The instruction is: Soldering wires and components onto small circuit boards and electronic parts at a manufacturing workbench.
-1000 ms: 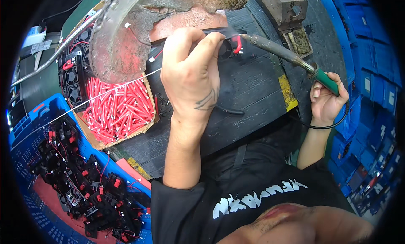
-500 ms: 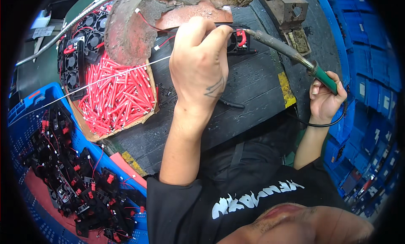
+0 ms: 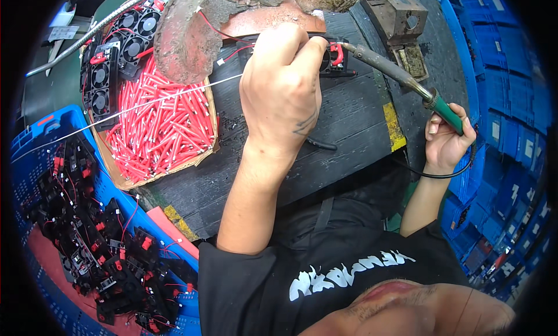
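Observation:
My right hand (image 3: pixel 446 141) holds the green handle of a soldering iron (image 3: pixel 392 72). The iron's tip is at the red wire on a black fan unit (image 3: pixel 342 70), which lies on the dark bench top. My left hand (image 3: pixel 282 92) is closed in a pinch over that unit and covers most of it. A thin silvery wire, which looks like solder wire (image 3: pixel 228 79), runs from the left edge into my left hand; its end is hidden under the fingers. Thin red leads with a white plug (image 3: pixel 221 62) stick out left of this hand.
A cardboard box (image 3: pixel 215 118) full of short red wires stands left, with black fan units (image 3: pixel 100 86) behind it. The blue crate (image 3: pixel 96 141) at lower left holds many wired black parts (image 3: pixel 104 243). A crusted metal piece (image 3: pixel 186 45) and a metal stand (image 3: pixel 401 16) sit beyond my hands.
The whole view has shifted slightly. Both hands keep their grips, and the iron's tip stays at the fan unit's red wire.

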### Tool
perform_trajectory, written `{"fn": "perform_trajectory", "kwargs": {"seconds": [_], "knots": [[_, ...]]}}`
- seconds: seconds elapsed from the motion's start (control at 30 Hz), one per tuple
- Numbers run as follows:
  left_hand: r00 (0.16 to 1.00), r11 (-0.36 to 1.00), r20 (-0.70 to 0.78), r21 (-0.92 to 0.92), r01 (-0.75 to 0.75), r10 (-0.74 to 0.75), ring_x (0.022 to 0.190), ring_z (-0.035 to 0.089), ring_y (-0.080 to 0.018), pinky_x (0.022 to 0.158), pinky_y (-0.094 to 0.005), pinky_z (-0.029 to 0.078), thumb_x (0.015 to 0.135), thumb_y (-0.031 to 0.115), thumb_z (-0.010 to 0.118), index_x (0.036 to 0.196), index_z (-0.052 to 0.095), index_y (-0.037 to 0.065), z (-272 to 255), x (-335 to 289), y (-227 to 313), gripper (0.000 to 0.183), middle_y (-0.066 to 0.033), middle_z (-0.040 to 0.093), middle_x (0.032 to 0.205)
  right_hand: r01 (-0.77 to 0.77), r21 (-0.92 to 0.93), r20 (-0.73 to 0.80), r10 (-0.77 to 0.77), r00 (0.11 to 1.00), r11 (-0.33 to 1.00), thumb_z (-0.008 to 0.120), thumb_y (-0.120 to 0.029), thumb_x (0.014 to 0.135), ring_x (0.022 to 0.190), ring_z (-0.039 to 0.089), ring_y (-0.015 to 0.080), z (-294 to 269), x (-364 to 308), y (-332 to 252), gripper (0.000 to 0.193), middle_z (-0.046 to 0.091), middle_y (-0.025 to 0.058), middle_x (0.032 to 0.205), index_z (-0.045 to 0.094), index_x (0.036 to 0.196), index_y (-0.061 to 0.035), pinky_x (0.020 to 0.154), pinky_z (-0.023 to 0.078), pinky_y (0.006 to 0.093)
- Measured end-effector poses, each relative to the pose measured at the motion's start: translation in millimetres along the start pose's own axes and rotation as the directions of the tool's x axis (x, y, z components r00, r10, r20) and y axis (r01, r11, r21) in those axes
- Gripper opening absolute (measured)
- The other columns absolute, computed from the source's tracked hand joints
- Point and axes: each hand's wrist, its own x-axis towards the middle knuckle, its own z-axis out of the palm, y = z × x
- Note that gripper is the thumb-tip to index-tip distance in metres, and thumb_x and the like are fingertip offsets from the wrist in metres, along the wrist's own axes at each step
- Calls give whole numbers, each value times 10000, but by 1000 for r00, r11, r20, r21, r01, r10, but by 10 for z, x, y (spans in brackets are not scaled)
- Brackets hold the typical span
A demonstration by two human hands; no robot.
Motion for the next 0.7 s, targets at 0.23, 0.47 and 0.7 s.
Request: {"fn": "perform_trajectory", "kwargs": {"seconds": [0.23,0.47,0.7], "knots": [[1000,999,15,29,20,-20,782,600,-255,708,-340,483,778,-8,714,899,706,31,5,-1,34,128,-77,588,812,-2,-11,-6,2,1000,1000,430,-377,977,599,612,212,-7,10,-11,446,669,196,830,659,1135,-29,462,466,279],[999,1000,26,-3,31,-31,779,600,-253,703,-340,481,782,3,717,905,706,32,7,-6,6,126,-77,592,819,-2,-10,-28,1,1000,1000,439,-376,974,595,607,212,20,11,-6,443,666,194,824,657,1130,-23,460,465,278],[999,999,-9,-20,34,-34,770,600,-252,691,-341,481,795,2,710,908,706,30,54,-29,-1,116,-79,594,817,-23,-17,-36,22,999,1000,418,-397,967,600,617,234,-19,8,-20,461,669,202,813,631,1153,-33,481,487,312]]}}
